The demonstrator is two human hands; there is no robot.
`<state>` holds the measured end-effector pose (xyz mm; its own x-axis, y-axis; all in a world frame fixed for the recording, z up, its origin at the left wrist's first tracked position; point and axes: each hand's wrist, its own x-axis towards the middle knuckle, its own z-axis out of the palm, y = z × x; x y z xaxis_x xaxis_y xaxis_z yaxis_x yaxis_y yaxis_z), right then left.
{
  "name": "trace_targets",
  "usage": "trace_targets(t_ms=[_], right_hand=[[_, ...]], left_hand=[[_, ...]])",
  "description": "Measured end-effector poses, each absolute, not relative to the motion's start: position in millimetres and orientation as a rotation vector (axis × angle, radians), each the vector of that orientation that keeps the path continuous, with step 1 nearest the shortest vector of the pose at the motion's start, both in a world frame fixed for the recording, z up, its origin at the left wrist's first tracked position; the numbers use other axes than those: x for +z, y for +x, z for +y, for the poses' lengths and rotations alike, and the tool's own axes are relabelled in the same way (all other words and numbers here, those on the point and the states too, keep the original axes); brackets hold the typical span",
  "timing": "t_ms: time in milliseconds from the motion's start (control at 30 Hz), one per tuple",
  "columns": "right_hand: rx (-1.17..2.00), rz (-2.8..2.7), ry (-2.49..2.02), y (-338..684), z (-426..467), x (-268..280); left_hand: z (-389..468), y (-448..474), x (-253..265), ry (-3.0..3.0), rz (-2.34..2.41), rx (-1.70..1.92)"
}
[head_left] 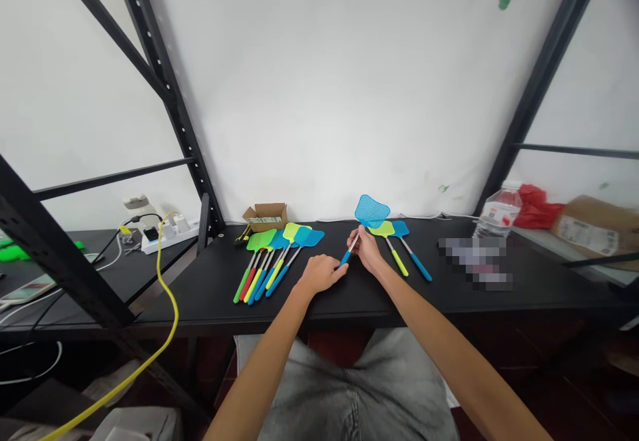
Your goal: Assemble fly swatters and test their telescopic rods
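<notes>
A blue fly swatter is held between both hands, its mesh head raised and tilted toward the wall. My left hand is closed around the lower end of its blue grip. Higher up, the fingers of my right hand pinch the metal shaft just below the head. To the right of the hands lie a yellow-green swatter and another blue swatter, side by side. Left of my left hand, several swatters in green, red, yellow-green and blue lie fanned, heads overlapping.
A small open cardboard box stands behind the left swatters on the black table. Dark metal shelf posts frame both sides. A yellow cable hangs at left near a power strip. A plastic bottle stands at right.
</notes>
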<state>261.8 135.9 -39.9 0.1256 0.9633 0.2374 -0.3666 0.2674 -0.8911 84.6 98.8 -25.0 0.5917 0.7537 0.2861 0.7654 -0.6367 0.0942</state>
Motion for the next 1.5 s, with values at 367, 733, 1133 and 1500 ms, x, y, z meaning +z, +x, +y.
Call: trace_targets(t_ms=[367,733,1133,1500], right_hand=[[0.99,-1.342,-0.879,256.7,133.5,-43.1],[0.973,-1.473,-0.903,256.1,132.7,-42.7],[1.012,-1.409,-0.859,257.3,132.0,-42.2],[0.992,-1.314,-0.881,256.6,129.9,-40.4]], left_hand=[[98.9,84.6,-22.3,-2.733,-1.371,-0.506],[98.0,84.4,-21.8,-2.726,-1.471,-0.694],[96.8,83.4,-18.8,-2.708,-1.495,-0.64],[94.8,84.6,-16.4,-2.732,-1.522,-0.57]])
